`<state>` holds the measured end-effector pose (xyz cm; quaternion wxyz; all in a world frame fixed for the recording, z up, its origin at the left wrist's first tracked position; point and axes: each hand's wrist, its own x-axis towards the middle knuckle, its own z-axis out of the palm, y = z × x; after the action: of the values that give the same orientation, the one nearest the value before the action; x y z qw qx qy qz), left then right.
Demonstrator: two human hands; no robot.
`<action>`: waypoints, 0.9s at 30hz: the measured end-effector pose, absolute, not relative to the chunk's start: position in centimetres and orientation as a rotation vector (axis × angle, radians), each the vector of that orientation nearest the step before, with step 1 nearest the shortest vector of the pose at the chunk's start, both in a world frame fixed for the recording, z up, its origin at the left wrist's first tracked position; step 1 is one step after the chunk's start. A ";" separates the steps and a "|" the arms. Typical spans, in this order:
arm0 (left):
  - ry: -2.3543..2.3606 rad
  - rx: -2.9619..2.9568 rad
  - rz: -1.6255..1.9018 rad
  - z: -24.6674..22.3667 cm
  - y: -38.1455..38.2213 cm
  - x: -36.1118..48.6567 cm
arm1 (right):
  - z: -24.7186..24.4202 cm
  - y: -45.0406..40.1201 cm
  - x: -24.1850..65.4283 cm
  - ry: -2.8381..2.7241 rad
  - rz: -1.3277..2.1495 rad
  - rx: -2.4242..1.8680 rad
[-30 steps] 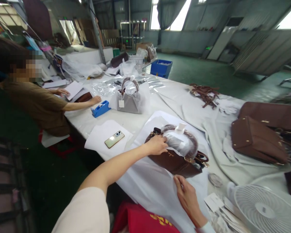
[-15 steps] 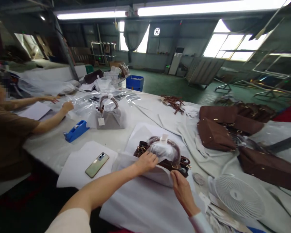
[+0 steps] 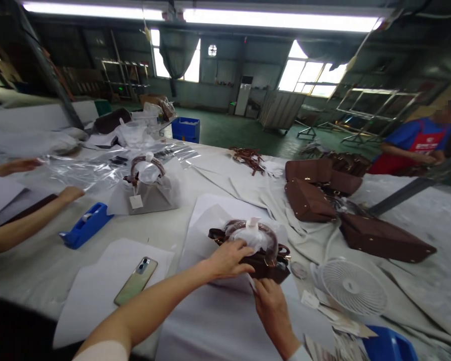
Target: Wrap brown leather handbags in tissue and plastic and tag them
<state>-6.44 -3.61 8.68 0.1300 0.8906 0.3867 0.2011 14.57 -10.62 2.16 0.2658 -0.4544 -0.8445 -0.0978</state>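
A dark brown handbag point(image 3: 276, 272) stands on white sheets in front of me, its arched handles point(image 3: 273, 235) wrapped in clear film with a white tag at the top. White wrapping paper point(image 3: 229, 282) covers its near side. My left hand point(image 3: 229, 259) lies on the bag's top near the handles, fingers stretched out over the paper's upper edge. Lower and to the right, my right hand point(image 3: 272, 303) pinches the edge of the wrapping paper at the bag's front. The bag's lower left part is hidden by the paper and my left arm.
Left of me lie a phone point(image 3: 137, 281) and a blue tape dispenser point(image 3: 85, 225). Behind them stands a paper-wrapped bag point(image 3: 152, 193). Brown bags point(image 3: 310, 199) and a white fan point(image 3: 353, 286) are at right. A co-worker's hand point(image 3: 70, 194) shows at left; another person point(image 3: 417, 143) stands far right.
My left hand has loosened from a curled grip and its fingers now stretch over the bag. My right hand has pulled the paper edge left and down. The view has turned right.
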 end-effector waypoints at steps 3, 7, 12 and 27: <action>1.123 2.485 0.652 9.9 -3.4 -6.5 | 1.2 -12.6 15.0 -2.290 -0.236 -1.162; 0.951 2.909 0.506 10.4 -3.2 -5.8 | 0.2 -15.2 15.1 -2.256 -0.222 -1.100; 1.123 2.981 0.298 8.9 -2.8 -4.5 | 0.6 -16.5 14.8 -2.331 -0.148 -1.026; 1.474 2.713 0.252 3.5 -1.5 -0.5 | 2.1 -17.7 15.1 -2.403 -0.167 -0.913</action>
<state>-0.49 -1.46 3.48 0.0218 0.8755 0.4758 0.0813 15.15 -17.70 2.09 0.2791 -0.3405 -0.8957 -0.0624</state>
